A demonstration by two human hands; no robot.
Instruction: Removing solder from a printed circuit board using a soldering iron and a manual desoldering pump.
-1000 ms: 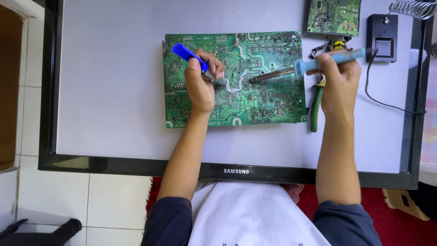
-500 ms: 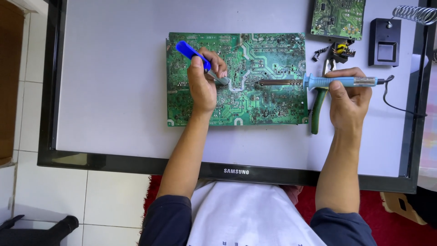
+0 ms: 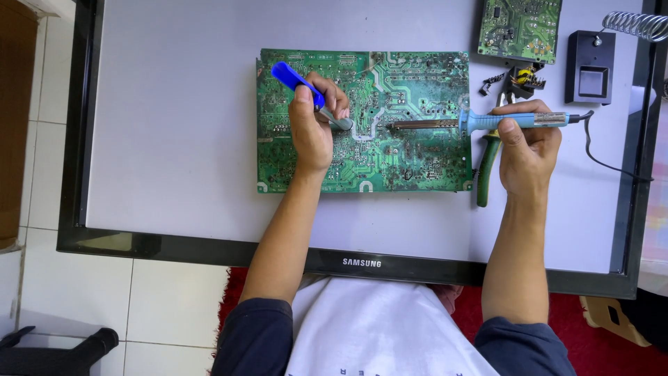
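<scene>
two bare hands work over a large green circuit board (image 3: 410, 160) that lies solder side up on the pale face of a flat television (image 3: 174, 139) with a black frame. the left hand (image 3: 311, 129) rests on the left half of the board, fingers curled tight around a tool with a blue handle (image 3: 292, 78) whose grey metal tip touches the board just right of the knuckles; what kind of tool it is cannot be told for sure. the right hand (image 3: 527, 150) sits just off the board's right edge, fingers and thumb wrapped closed around the light blue grip of a soldering iron (image 3: 487, 122). the iron lies nearly level, its dark shaft reaching left over the board, the tip near the middle and a short way from the left hand's tool. a black cord (image 3: 605, 161) runs from the back of the iron toward the right edge of the screen.

beneath the right hand lie pliers with green handles (image 3: 486, 167), partly hidden by the palm. near the top right sits a smaller green circuit board (image 3: 520, 28), beside it a black iron stand (image 3: 590, 66) with a coiled metal holder (image 3: 637, 25). below the screen's frame show the person's dark sleeves, a white shirt (image 3: 376, 334), white floor tiles and a red rug (image 3: 591, 348).
</scene>
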